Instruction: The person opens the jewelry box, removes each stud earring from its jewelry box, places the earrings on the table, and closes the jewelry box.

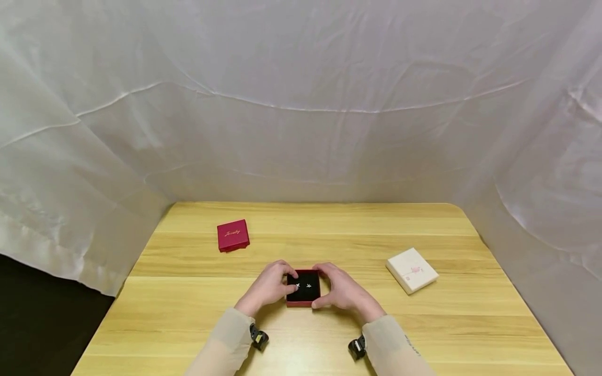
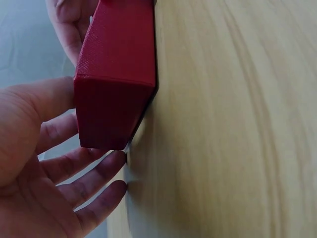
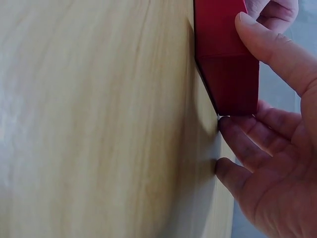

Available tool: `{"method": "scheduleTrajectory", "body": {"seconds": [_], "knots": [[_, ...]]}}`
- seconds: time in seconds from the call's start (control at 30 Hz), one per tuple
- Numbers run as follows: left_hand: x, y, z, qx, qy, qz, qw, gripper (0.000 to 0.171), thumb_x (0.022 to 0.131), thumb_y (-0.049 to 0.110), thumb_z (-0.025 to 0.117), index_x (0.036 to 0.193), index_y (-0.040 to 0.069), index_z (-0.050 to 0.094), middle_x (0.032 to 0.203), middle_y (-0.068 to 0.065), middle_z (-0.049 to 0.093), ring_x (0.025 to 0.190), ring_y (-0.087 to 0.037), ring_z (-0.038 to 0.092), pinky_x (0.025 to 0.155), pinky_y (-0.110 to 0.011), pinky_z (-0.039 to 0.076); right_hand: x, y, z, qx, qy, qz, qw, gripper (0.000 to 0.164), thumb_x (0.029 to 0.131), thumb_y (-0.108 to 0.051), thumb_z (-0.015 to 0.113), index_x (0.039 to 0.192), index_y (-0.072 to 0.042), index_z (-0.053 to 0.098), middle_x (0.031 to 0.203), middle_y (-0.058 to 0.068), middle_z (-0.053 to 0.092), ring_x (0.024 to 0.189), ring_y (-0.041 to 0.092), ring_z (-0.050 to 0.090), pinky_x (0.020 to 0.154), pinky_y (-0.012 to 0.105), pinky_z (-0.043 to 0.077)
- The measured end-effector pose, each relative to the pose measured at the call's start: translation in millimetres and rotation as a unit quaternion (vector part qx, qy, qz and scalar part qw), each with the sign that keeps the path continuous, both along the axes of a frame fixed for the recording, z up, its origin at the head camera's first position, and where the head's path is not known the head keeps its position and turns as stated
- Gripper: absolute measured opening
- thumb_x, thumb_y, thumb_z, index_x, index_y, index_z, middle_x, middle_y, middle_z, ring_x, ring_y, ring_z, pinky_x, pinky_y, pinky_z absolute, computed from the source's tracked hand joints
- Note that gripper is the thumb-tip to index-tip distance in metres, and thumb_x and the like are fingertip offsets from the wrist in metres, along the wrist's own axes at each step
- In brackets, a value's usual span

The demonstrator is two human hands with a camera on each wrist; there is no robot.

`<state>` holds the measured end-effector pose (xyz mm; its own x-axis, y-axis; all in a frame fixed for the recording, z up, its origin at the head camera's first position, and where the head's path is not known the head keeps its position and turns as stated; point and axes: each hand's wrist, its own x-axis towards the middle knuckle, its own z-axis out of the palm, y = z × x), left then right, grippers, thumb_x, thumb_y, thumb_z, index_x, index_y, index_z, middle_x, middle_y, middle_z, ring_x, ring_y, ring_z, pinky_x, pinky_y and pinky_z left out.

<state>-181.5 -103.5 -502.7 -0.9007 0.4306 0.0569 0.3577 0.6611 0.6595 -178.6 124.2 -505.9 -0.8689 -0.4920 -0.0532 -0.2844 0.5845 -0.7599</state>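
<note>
1. Steadying appears to be the step in hand: from my remote seat I see the open red box [image 1: 299,304] on the table [image 1: 301,344], between both hands
2. Left hand [image 1: 270,286] curled about the left side, thumb over the black insert [image 1: 301,296] at one star-shaped ornament; right hand [image 1: 345,289] clasping the right side
3. Next move, I judge, calls for a light left thumb and a firm right brace
</note>
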Motion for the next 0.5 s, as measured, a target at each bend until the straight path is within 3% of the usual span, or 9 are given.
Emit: {"method": "scheduleTrajectory", "body": {"seconds": [0.5], "knots": [[-1.6, 2.9, -1.1, -0.008, 0.014, -0.006, 0.9999, 0.012, 0.081, 0.008, 0.078, 0.093, 0.004, 0.077, 0.097, -0.004, 0.063, 0.093, -0.024, 0.06, 0.087, -0.043, 0.05, 0.6, 0.5, 1.3, -0.004, 0.002, 0.003, 1.0, 0.082, 0.066, -0.022, 0.092, 0.134, -0.002, 0.052, 0.131, 0.012, 0.055, 0.121, 0.03, 0.051, 0.106, 0.052, 0.036]]}}
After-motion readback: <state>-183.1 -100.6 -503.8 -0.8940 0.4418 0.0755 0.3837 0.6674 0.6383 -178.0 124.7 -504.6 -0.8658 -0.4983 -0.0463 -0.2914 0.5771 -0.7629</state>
